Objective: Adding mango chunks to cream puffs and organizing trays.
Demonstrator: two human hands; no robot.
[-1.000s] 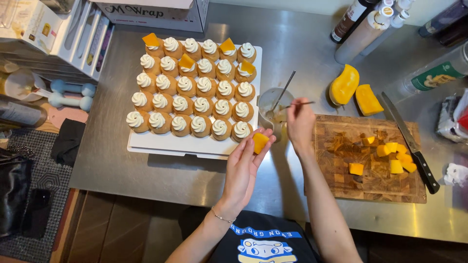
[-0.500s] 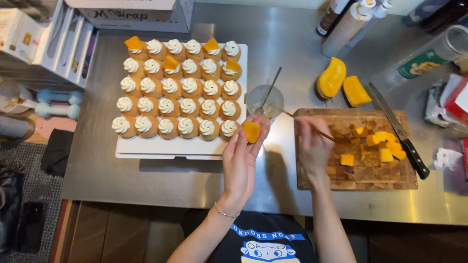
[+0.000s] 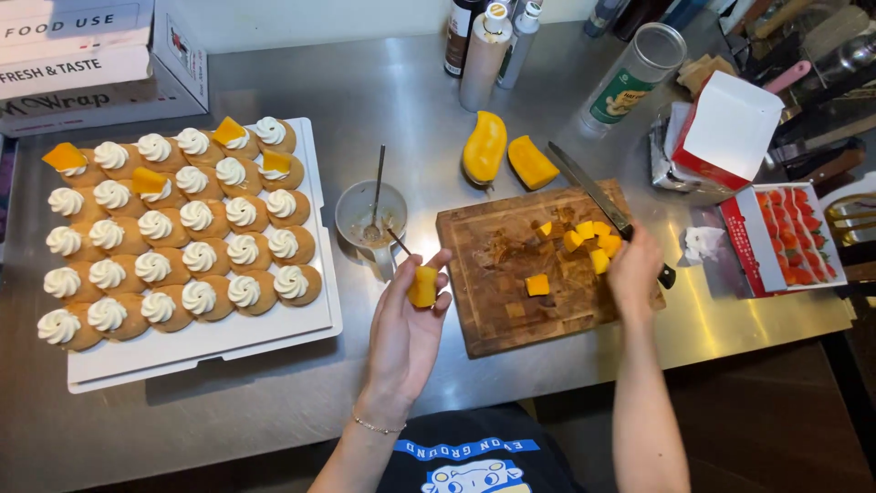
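Orange and wet-looking, the mango piece sits pinched in the left hand's fingertips between glass cup and cutting board, likely soft, light, slippery, best held by its flat sides, while the right hand curls over cubes, its grip hidden.

A white tray of cream-topped pastries sits left. Two bottles and a can stand at the back; a strawberry box lies right.
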